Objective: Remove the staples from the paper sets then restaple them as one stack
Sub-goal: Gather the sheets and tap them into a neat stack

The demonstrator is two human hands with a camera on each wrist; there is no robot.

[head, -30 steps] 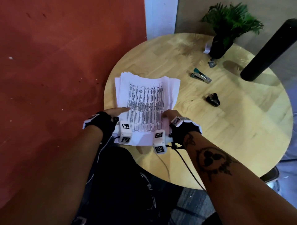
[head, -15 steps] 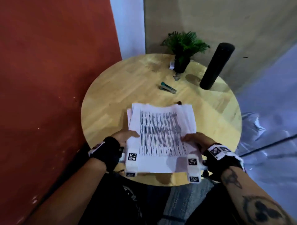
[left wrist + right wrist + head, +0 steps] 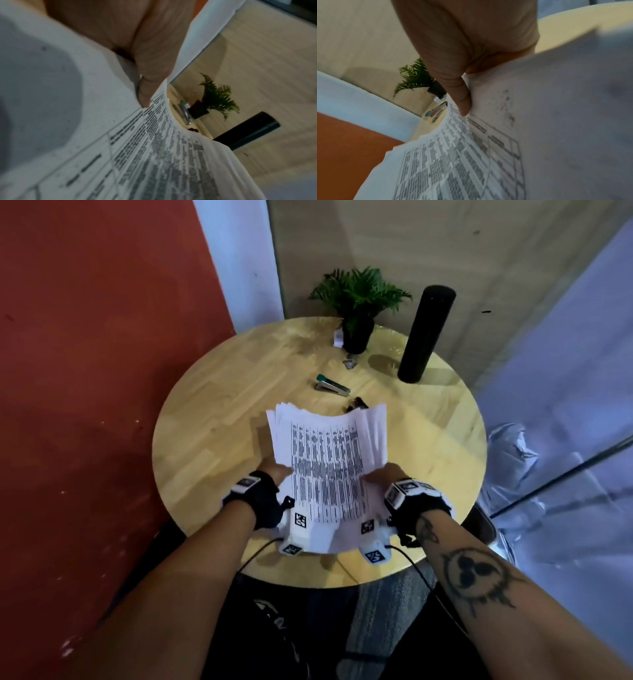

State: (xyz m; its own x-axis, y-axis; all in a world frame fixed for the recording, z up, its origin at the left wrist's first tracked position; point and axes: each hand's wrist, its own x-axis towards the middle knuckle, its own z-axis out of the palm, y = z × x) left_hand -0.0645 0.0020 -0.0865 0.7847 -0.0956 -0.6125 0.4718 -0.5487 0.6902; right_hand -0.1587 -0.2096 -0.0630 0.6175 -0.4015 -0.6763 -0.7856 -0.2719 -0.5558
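A stack of printed white sheets (image 3: 327,460) is lifted off the round wooden table (image 3: 212,426), its far end curling upward. My left hand (image 3: 274,474) grips the stack's left edge, thumb on top (image 3: 147,86). My right hand (image 3: 383,475) grips the right edge the same way, thumb pressed on the top sheet (image 3: 462,100). The sheets' edges are fanned and uneven. A silver stapler with a teal end (image 3: 331,385) lies on the table beyond the paper. A small dark staple remover (image 3: 356,404) peeks out just behind the stack's top edge.
A potted green plant (image 3: 358,302) and a tall black cylinder (image 3: 426,333) stand at the table's far side, with a small metal piece (image 3: 350,363) near the pot. Red wall on the left, glass panel on the right.
The paper stack went from lying on the table to being raised in both hands and tilted up. My head pulled back, so the table now looks smaller.
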